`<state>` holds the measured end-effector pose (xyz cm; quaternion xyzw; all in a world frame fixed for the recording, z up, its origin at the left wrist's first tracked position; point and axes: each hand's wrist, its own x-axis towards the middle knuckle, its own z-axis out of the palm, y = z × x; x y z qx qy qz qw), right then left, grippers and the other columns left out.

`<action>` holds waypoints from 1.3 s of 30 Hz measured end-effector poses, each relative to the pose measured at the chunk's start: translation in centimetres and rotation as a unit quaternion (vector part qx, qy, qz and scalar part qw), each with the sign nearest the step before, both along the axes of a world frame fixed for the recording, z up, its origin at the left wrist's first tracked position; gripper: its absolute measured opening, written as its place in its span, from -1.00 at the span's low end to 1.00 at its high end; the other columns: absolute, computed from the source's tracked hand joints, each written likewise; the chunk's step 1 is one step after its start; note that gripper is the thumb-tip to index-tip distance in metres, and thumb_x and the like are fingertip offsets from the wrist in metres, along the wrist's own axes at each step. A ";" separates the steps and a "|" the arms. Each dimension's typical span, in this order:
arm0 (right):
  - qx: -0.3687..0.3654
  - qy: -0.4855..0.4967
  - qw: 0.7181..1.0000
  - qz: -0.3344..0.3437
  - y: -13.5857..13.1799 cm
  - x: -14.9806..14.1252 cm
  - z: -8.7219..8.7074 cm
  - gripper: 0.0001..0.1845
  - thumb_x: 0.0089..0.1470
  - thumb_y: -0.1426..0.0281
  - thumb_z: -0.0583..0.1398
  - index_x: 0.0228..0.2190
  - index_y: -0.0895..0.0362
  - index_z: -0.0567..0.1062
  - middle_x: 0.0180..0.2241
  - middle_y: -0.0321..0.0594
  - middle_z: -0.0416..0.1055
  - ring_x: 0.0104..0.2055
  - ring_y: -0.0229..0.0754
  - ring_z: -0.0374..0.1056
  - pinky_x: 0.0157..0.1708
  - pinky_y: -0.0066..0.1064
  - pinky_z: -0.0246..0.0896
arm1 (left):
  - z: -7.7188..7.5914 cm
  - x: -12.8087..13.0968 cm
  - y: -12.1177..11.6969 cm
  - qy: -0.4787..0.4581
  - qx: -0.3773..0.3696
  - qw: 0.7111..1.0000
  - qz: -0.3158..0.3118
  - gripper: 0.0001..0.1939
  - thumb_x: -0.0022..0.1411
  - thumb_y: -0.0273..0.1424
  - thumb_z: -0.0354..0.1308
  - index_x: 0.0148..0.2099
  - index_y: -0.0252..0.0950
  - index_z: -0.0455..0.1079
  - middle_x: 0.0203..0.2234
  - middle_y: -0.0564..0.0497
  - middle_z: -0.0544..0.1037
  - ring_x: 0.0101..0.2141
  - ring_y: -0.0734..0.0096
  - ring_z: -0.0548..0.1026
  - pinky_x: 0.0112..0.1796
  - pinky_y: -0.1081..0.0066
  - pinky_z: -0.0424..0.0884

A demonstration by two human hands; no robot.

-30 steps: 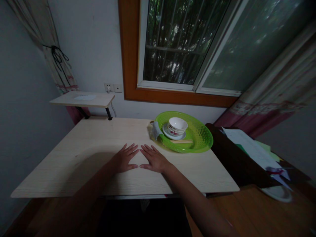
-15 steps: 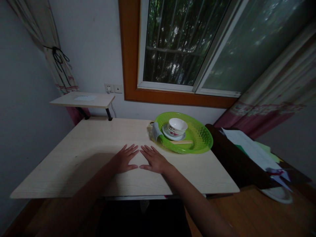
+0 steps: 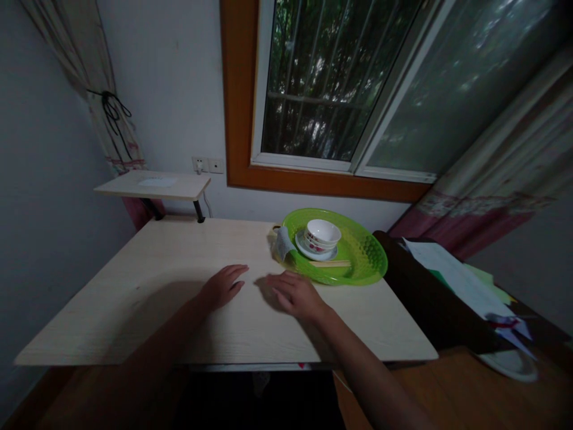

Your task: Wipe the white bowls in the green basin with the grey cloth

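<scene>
The palms of the left hand [image 3: 222, 286] and right hand [image 3: 298, 294] are hidden, and the right one looks slightly blurred. The bottom edge cuts off the 2 forearms [image 3: 353, 352]. Stacked bowls [image 3: 321, 237] hide the middle of the white plate [image 3: 320, 256]; the thin sticks [image 3: 331, 263] are too small to count. A grey piece [image 3: 283, 242], its material unclear, covers part of the green basket [image 3: 375, 254]. The top edge crops the window [image 3: 331, 89]

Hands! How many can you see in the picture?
2: the left hand over the table, and the right hand beside it, nearer the green basket. Neither is hidden.
</scene>
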<state>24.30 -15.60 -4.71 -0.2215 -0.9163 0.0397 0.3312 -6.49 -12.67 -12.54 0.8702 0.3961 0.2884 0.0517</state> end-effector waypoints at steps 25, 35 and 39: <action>-0.044 -0.084 0.773 -0.628 10.0 21.7 2.4 -0.47 0.25 0.27 0.13 0.15 0.21 0.58 0.16 0.20 0.49 0.21 0.19 0.38 0.23 0.01 0.21 | 9.6 12.7 6.1 0.144 0.009 0.990 -0.006 -0.12 0.31 -0.71 -0.07 0.58 -0.04 0.05 0.50 -0.09 0.20 0.49 0.06 0.13 0.40 -0.16 0.12; -0.086 -0.094 0.783 -0.608 9.8 18.5 2.0 -0.46 0.27 0.24 0.15 0.20 0.16 0.54 0.23 0.15 0.44 0.27 0.18 0.35 0.25 -0.01 0.22 | 8.6 10.0 6.1 0.122 0.052 0.991 0.003 -0.34 0.36 -0.63 -0.05 0.44 -0.20 0.30 0.40 -0.11 0.38 0.46 0.06 0.18 0.41 -0.09 0.12; -0.085 -0.135 0.811 -0.563 9.3 15.4 1.8 -0.48 0.29 0.25 0.14 0.18 0.16 0.56 0.26 0.12 0.44 0.30 0.16 0.32 0.32 -0.01 0.15 | 7.8 6.8 5.3 0.110 0.050 0.992 0.028 -0.36 0.33 -0.61 -0.04 0.42 -0.27 0.32 0.41 -0.11 0.37 0.46 0.07 0.17 0.44 -0.03 0.10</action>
